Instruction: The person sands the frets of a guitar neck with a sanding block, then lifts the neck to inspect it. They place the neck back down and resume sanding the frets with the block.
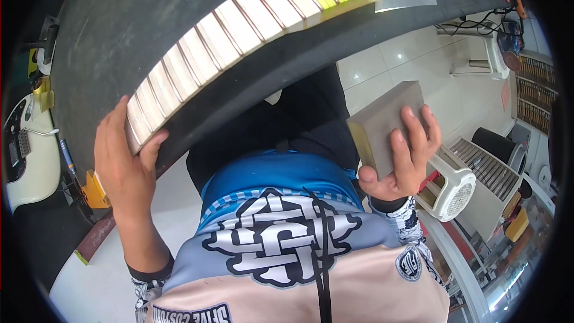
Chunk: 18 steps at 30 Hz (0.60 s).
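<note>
A guitar neck [242, 27] lies across the dark bench, its face covered in white tape strips that turn yellow-green toward the far right. Dark fret lines show between the strips. My left hand [122, 155] is closed around the neck's left end, thumb on the near side and fingers on the far side. Away from the neck, over the floor to the right, my right hand [409, 161] holds a flat grey rectangular block [382, 116] with a yellowish edge. My fingertips press on its grey face.
The dark bench top [137, 18] carries a metal plate [406, 1] near its front edge. A white guitar body [36, 155] is at far left, near an orange-yellow object [94, 190]. White plastic stools [457, 194] and a rack [487, 167] stand on the right.
</note>
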Each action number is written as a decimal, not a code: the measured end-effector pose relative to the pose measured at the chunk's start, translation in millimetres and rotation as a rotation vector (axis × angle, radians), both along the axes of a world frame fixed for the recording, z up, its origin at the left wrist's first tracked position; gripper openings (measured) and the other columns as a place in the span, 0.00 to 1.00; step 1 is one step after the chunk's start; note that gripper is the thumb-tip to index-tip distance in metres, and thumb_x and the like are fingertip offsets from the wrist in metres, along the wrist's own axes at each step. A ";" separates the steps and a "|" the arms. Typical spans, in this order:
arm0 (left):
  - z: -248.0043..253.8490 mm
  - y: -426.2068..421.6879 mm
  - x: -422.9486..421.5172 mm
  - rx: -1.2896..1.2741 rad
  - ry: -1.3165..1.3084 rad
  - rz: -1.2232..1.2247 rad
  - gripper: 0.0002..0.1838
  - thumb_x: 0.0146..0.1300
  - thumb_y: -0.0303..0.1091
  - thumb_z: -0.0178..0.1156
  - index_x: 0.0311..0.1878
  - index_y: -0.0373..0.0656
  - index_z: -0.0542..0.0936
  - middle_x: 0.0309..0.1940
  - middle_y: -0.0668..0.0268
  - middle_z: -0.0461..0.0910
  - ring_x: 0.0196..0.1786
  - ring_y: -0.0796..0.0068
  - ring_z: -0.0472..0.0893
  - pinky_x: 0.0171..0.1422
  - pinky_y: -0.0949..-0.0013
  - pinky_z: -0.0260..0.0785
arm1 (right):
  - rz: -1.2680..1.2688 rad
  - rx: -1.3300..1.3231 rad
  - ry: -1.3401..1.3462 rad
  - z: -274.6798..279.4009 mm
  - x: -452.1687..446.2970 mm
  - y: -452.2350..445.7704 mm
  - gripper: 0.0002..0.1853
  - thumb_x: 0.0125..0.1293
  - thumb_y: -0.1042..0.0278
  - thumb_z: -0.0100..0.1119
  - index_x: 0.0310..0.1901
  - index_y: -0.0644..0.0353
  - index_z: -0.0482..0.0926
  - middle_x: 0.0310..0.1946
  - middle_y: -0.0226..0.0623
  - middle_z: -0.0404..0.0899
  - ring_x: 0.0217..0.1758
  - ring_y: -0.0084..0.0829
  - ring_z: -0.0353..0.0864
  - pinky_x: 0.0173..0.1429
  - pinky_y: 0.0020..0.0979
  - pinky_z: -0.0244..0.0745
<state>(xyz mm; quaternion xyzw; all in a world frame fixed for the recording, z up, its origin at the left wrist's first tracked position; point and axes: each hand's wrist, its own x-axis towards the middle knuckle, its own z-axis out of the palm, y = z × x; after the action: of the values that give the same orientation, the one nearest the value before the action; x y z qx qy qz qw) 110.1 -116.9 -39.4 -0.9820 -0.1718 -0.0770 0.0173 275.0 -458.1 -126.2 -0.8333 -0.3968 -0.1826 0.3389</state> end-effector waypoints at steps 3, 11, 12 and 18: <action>18.2 7.2 2.4 -0.100 0.042 -0.017 0.32 0.69 0.54 0.63 0.63 0.35 0.76 0.50 0.50 0.81 0.51 0.50 0.82 0.57 0.58 0.73 | -0.017 0.005 -0.014 4.0 4.5 0.5 0.33 0.64 0.32 0.64 0.59 0.50 0.80 0.60 0.51 0.80 0.67 0.61 0.70 0.69 0.57 0.64; 40.8 25.3 19.3 -0.418 0.072 0.019 0.32 0.67 0.57 0.63 0.55 0.33 0.80 0.39 0.50 0.82 0.40 0.47 0.83 0.47 0.60 0.74 | -0.029 -0.044 -0.116 27.8 19.2 13.7 0.37 0.67 0.26 0.56 0.66 0.46 0.74 0.63 0.55 0.76 0.68 0.65 0.69 0.69 0.62 0.63; 41.7 27.9 20.5 -0.426 0.080 0.015 0.32 0.67 0.58 0.63 0.55 0.33 0.80 0.39 0.50 0.82 0.40 0.48 0.83 0.46 0.60 0.74 | -0.019 -0.063 -0.159 33.3 22.9 20.1 0.37 0.70 0.28 0.51 0.69 0.49 0.72 0.64 0.57 0.75 0.68 0.66 0.69 0.69 0.63 0.63; 43.1 32.7 22.6 -0.457 0.108 0.020 0.34 0.67 0.61 0.61 0.54 0.33 0.80 0.38 0.51 0.82 0.38 0.49 0.82 0.44 0.60 0.73 | 0.054 -0.057 -0.331 48.6 49.9 53.9 0.38 0.76 0.33 0.42 0.74 0.56 0.67 0.66 0.63 0.72 0.69 0.70 0.69 0.70 0.64 0.63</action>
<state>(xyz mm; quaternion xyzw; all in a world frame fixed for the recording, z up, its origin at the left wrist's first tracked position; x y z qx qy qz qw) 132.7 -84.2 3.7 -0.9613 -0.1935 0.0169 -0.1955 325.0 -404.2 -77.6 -0.7901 -0.4746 -0.2969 0.2499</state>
